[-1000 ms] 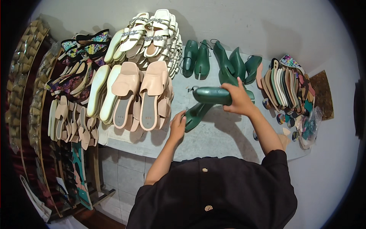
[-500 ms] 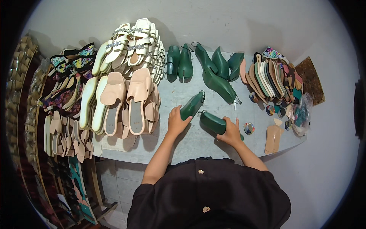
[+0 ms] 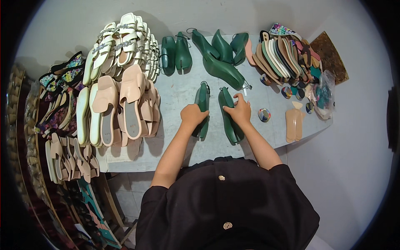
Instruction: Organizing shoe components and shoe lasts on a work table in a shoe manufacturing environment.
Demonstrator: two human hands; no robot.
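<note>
Two green shoe lasts lie side by side in front of me with their narrow, cord-looped ends pointing away. My left hand [image 3: 194, 115] is closed around the left shoe last [image 3: 203, 98], fingers on its left side and thumb across its top. On the right shoe last [image 3: 227, 121], my right hand [image 3: 241, 110] has its thumb over the left edge. Its index finger sticks out beyond the last's right side, and the other fingers are partly hidden. Further back lie more green shoe lasts [image 3: 225, 71], some overlapping, one pair [image 3: 182, 56] standing apart at the left.
Stacks of beige slides [image 3: 132, 87] and white embellished sandals [image 3: 125, 39] fill the table's left. A row of insoles [image 3: 279, 58], a plastic bag [image 3: 324, 96], tan sole pieces [image 3: 293, 125] and round multicoloured pieces [image 3: 264, 115] lie at the right. Shelves [image 3: 25, 158] stand far left.
Both shoe lasts have turned from slanted to nearly parallel, pointing away from me. The right one's cord end has swung away from me. The whole view has shifted slightly.
</note>
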